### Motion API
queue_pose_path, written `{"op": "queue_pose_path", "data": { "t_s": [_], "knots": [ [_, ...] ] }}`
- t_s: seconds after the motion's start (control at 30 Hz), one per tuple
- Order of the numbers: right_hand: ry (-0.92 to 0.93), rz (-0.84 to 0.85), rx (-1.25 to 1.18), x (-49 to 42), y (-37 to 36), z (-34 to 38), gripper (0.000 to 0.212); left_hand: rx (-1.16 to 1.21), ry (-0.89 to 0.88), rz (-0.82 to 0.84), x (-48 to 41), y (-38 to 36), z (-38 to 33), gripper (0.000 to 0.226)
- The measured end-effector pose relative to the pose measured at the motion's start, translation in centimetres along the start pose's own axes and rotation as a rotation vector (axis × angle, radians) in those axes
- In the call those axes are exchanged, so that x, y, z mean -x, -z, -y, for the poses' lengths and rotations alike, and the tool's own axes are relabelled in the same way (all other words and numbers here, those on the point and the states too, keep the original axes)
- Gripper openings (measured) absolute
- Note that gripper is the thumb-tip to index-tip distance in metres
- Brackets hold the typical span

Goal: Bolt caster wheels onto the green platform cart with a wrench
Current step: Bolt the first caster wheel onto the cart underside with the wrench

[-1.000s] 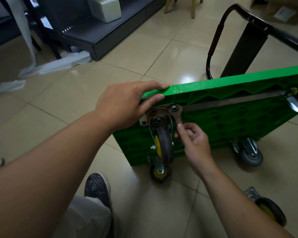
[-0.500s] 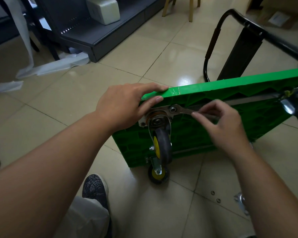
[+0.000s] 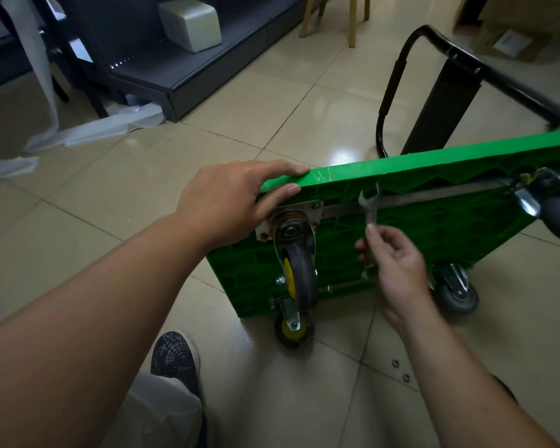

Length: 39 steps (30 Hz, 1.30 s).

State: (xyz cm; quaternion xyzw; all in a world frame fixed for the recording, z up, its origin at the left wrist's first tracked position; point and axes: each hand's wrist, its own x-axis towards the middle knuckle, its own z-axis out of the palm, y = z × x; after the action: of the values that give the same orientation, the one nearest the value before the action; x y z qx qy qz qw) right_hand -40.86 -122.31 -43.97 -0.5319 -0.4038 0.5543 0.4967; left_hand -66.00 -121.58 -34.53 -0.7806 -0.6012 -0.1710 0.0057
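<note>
The green platform cart (image 3: pixel 440 227) stands on its side edge, underside facing me. My left hand (image 3: pixel 233 202) rests on its top corner with fingers stretched along the edge. Just below that corner a caster wheel (image 3: pixel 299 276) with a yellow hub hangs from its steel mounting plate (image 3: pixel 291 218). My right hand (image 3: pixel 398 263) pinches the shaft of a small open-ended wrench (image 3: pixel 370 208), which points up, its jaw free of the plate's bolts and to their right. Another yellow-hub caster (image 3: pixel 293 328) sits at the bottom corner.
A grey caster (image 3: pixel 456 292) touches the floor at the lower right and another (image 3: pixel 556 211) sticks out at the upper right. The black folded handle (image 3: pixel 440 76) lies behind the cart. Two washers (image 3: pixel 401 370) lie on the tiles. My shoe (image 3: pixel 175 357) is near the bottom caster.
My right hand has pulled the wrench off the plate's upper bolt and swung it rightward, so it now points upright away from the plate. My left hand has stayed on the corner.
</note>
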Motion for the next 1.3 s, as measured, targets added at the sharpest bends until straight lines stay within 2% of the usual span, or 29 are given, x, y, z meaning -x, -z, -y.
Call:
{"op": "queue_pose_path", "data": {
  "t_s": [0.07, 0.13, 0.23, 0.3, 0.37, 0.43, 0.47, 0.53, 0.6, 0.63, 0.7, 0.83, 0.9, 1.03, 1.13, 1.2, 1.3],
  "knots": [
    [-0.11, -0.053, -0.054, 0.1, 0.8, -3.0, 0.01, -0.006, -0.003, 0.001, 0.0, 0.0, 0.0, 0.043],
    [-0.228, -0.128, 0.002, 0.3, 3.3, -6.0, 0.015, -0.007, -0.001, 0.008, 0.0, -0.1, 0.0, 0.043],
    [-0.422, -0.287, 0.301, 1.8, 9.9, -10.9, 0.033, 0.006, 0.002, 0.002, 0.0, -0.1, 0.0, 0.043],
    [-0.614, -0.332, 0.496, 3.3, 15.1, -15.0, 0.046, 0.009, 0.003, -0.004, 0.0, -0.2, 0.0, 0.043],
    [-0.85, -0.357, 0.628, 4.8, 21.5, -21.4, 0.07, 0.008, 0.008, 0.002, 0.0, -0.3, -0.2, 0.044],
    [-1.034, -0.344, 0.634, 6.7, 26.6, -28.1, 0.097, 0.005, 0.019, 0.008, -0.1, -0.2, -0.2, 0.048],
    [-1.08, -0.344, 0.592, 7.9, 26.8, -29.0, 0.101, 0.009, 0.024, 0.012, -0.1, -0.2, -0.2, 0.051],
    [-1.116, -0.399, 0.546, 9.9, 24.0, -27.1, 0.091, 0.016, 0.029, 0.023, 0.1, -0.3, -0.2, 0.055],
    [-1.087, -0.401, 0.581, 10.1, 20.4, -23.4, 0.059, -0.003, 0.047, 0.018, 0.3, -0.5, -0.2, 0.054],
    [-1.069, -0.39, 0.588, 9.9, 20.1, -23.4, 0.05, -0.004, 0.042, 0.013, 0.4, -0.8, -0.1, 0.052],
    [-1.025, -0.356, 0.597, 8.7, 19.9, -22.5, 0.044, 0.01, 0.033, -0.019, 0.4, -0.9, 0.2, 0.05],
    [-0.971, -0.314, 0.771, 7.9, 20.0, -22.3, 0.041, -0.013, 0.083, -0.013, 0.6, -1.4, 0.9, 0.063],
    [-0.925, -0.152, 0.998, 7.3, 19.6, -21.5, 0.043, -0.033, 0.079, -0.005, 0.7, -1.3, 0.9, 0.066],
    [-0.766, 0.383, 1.47, 5.1, 18.4, -14.9, 0.036, 0.052, 0.0, 0.011, 0.4, -0.2, -0.1, 0.052],
    [-0.578, 0.528, 1.612, 4.2, 18.5, -4.0, 0.019, 0.221, -0.029, -0.028, -0.9, 0.9, -3.0, 0.047],
    [-0.415, 0.449, 1.594, 5.1, 19.6, 5.5, 0.011, 0.368, -0.074, -0.08, -2.5, 1.1, -7.3, 0.045],
    [-0.038, -0.004, 1.347, 11.2, 22.1, 18.0, 0.015, 0.576, -0.164, -0.009, -3.5, 0.4, -16.5, 0.039]
  ]
}}
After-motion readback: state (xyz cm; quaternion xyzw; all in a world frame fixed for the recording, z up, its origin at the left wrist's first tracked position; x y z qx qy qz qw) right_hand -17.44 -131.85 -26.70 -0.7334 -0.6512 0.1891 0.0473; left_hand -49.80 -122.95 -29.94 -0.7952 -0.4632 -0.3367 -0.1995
